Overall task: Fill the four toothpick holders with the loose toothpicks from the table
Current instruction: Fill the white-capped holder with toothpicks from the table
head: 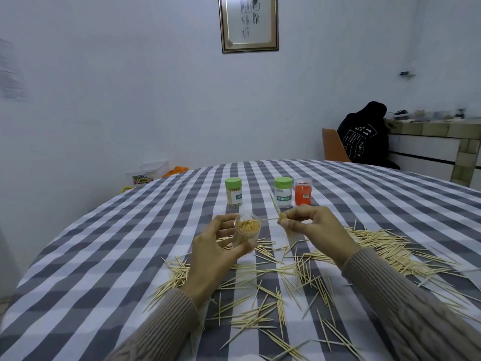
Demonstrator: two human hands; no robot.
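Observation:
My left hand [216,246] grips a clear open toothpick holder [246,231], lifted off the table and packed with toothpicks. My right hand [309,225] pinches a few toothpicks [276,208] just to the right of the holder's mouth; one points toward its rim. Loose toothpicks [273,295] lie scattered over the checked tablecloth [104,256] below and right of my hands. Farther back stand a green-lidded holder with toothpicks [233,192], a second green-lidded holder that looks nearly empty [283,192], and a clear-lidded holder with red contents [303,191].
A thick heap of toothpicks [390,248] lies to the right of my right hand. A person in black [364,134] sits on an orange chair [334,149] beyond the table's far right edge. A plastic box [148,173] sits on the floor at the far left.

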